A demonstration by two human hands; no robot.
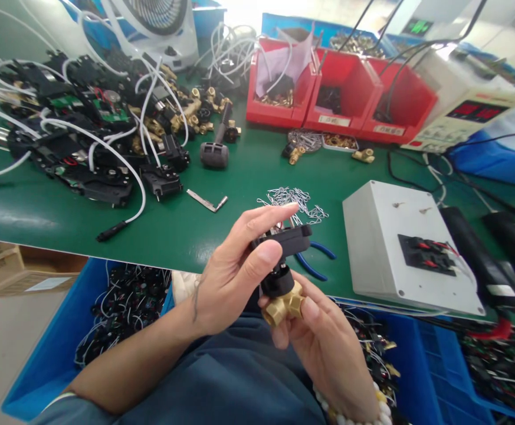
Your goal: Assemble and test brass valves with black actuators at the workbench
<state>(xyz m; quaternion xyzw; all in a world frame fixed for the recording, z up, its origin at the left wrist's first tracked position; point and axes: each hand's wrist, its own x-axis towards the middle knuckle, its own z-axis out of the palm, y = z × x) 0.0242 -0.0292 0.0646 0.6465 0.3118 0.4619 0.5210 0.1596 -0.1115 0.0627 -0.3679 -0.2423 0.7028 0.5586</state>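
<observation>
In front of my body I hold a brass valve body (285,303) with a black plastic housing (289,241) above it. A round black collar sits between the two. My left hand (233,268) wraps the housing from the left, thumb on the near side and fingers stretched over the top. From below right, my right hand (328,339) grips the brass body between thumb and fingers. The two are tilted slightly; the housing's underside is partly hidden. Just behind lie blue-handled pliers (312,268), partly covered by the housing, and a heap of wire clips (304,199).
Black units with white cables (84,136) crowd the left. A hammer (215,154) and an L-shaped metal tool (206,202) lie nearer. Red bins (279,115) stand at the back. A grey box (372,248) is at right; blue crates (53,348) sit below the table edge.
</observation>
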